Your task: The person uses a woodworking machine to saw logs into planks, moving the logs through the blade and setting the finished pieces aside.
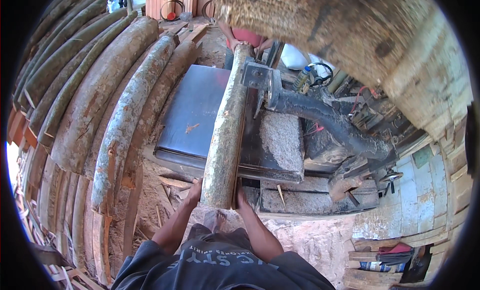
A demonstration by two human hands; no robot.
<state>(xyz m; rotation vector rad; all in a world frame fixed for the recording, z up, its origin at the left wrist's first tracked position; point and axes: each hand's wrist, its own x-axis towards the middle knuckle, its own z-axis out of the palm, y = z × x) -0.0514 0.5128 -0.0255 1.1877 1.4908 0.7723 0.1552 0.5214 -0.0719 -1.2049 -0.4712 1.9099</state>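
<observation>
Two hands on the butt end of a barky log (223, 125), lying across a dark metal table (192, 105).
So the person's left hand (193, 194) has hold of the log's near end at about 8 o'clock of that end, and the right hand (243, 200) holds it at about 4, fingers partly hidden. The log runs up toward 1 o'clock, overhanging the table's near edge, right beside a metal bracket (256, 75). A co-worker's hand (237, 44) is on the far end, at 12. Sawdust (281, 137) coats the table at 3 o'clock from the log, and more logs (132, 100) are piled over at 9–10.
</observation>
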